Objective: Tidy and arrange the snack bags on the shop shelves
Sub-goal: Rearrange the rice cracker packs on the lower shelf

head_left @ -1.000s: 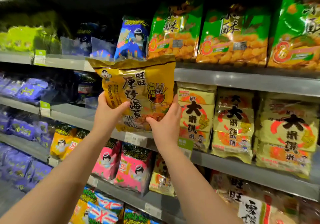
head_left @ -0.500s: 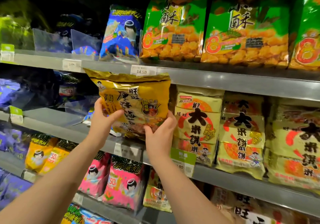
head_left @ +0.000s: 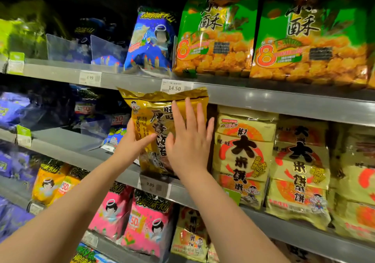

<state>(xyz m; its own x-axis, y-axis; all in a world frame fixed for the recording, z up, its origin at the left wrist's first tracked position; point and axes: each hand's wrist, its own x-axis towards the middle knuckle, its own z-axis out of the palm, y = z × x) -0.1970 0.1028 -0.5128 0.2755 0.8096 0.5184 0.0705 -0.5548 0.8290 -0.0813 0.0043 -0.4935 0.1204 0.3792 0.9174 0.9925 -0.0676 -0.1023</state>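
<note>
Head view: left hand (head_left: 129, 147) is gripping the gold snack bag (head_left: 150, 110) at its left edge; right hand (head_left: 188, 151), fingers (head_left: 190, 116) straight, is pressing its front. Likely light, slippery; hold edges.

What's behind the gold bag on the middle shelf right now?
Directly behind the gold bag nothing shows: the bag, the right hand flat on its front and the left hand gripping its edge cover that spot. Past that edge, only grey shelf and a small blue bag.

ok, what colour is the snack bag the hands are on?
Golden yellow snack bag, dark lettering, crinkled gold top edge; best seen in the head view.
</note>
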